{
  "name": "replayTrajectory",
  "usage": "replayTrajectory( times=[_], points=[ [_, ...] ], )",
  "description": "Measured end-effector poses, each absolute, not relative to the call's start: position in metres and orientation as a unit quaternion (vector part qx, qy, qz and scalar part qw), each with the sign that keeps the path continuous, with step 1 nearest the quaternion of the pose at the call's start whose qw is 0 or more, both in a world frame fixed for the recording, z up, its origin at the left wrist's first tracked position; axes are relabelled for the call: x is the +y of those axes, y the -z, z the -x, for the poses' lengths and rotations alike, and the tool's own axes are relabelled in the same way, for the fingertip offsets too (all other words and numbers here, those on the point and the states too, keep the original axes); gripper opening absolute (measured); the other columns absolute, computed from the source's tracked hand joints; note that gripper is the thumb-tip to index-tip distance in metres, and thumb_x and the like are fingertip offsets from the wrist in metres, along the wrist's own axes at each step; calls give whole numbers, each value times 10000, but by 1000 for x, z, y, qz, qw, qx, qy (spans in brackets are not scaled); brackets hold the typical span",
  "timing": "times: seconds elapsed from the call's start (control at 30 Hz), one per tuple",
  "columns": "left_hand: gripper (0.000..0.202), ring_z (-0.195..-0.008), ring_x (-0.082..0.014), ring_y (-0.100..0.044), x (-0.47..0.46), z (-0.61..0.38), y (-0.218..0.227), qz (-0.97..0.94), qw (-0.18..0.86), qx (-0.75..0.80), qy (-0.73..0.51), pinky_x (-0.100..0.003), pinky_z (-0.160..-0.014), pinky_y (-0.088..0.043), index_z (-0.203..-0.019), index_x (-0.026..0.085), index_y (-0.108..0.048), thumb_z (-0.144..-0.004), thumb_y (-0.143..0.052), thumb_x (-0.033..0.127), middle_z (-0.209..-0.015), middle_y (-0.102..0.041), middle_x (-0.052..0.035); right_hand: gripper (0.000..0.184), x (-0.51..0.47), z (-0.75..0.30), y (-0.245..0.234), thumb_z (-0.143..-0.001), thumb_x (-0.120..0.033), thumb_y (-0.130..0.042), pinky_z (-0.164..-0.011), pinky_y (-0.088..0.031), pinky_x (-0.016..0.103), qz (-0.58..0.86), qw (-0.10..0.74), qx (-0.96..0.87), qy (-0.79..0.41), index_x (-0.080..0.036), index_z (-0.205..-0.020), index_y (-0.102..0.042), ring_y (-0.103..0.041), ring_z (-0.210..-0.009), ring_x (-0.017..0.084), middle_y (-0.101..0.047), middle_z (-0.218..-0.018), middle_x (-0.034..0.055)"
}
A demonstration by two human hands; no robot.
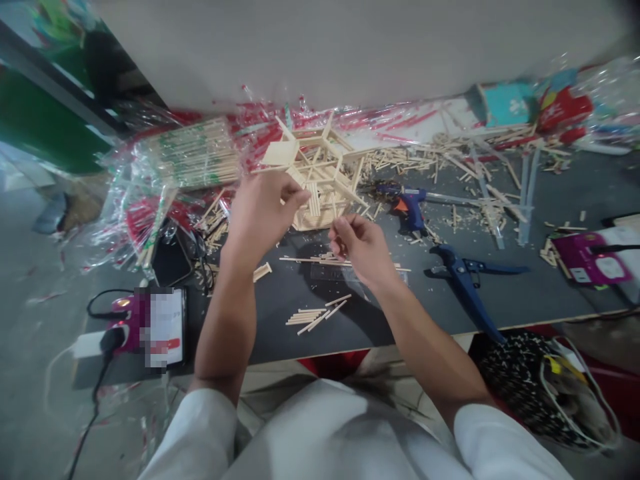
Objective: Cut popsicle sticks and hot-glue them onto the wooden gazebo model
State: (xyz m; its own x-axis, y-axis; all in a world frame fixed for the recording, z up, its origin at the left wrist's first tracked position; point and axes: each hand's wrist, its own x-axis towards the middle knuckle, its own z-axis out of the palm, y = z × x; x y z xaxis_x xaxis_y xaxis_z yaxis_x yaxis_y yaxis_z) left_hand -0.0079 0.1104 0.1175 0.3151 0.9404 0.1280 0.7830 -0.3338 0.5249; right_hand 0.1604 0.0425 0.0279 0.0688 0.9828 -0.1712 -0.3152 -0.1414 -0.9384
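Stick model (320, 167) sits at the back middle of the counter (525, 293), with the blue glue gun (407, 203) just to its right. Left hand (265, 213) has its fingers curled in against the model's near-left edge; can't tell if it actually grips. Right hand (360, 247) is just in front of the model, fingertips pinched together on something too small to make out, above loose sticks (315, 317).

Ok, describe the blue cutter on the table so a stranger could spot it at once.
Start at the dark tabletop, then look just right of the person's right hand. The blue-handled cutter lies flat there, nearer the front edge than the blue glue gun; it alone has two long splayed handles.
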Motion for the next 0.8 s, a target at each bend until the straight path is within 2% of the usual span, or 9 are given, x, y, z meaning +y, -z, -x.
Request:
replayTrajectory(
  times=[0.2, 0.47, 0.8],
  points=[
    [223, -818, -209, -675, 114, 10, -116, -787, 162, 565, -186, -358, -811, -462, -923, 212, -770, -939, -631, 386, -875, -771, -42, 477, 59, -161, -30, -815, -558, -828, -376, -340, 220, 481, 538, -296, -626, -188, -662, -568, -436, -438, 54, -530, -573, -33],
    [209, -887, -257, -691, 114, 6, -115, -790, 150, 572, -162, -398, -823, -476, -943, 231, -767, -936, -629, 389, -932, -777, -70, 408, 70, -158, -44, -846, -447, -837, -451, -499, 176, 482, 517, -250, -661, -185, -676, -573, -472, -492, 40, -542, -623, -36],
    [202, -899, -261, -693, 112, 4, -116, -790, 132, 577, -159, -402, -850, -493, -932, 238, -767, -924, -639, 394, -912, -761, -55, 355, 68, -156, -49, -905, -336, -789, -445, -458, 135, 473, 523, -220, -673, -160, -681, -577, -474, -472, 22, -549, -589, -51]
  ],
)
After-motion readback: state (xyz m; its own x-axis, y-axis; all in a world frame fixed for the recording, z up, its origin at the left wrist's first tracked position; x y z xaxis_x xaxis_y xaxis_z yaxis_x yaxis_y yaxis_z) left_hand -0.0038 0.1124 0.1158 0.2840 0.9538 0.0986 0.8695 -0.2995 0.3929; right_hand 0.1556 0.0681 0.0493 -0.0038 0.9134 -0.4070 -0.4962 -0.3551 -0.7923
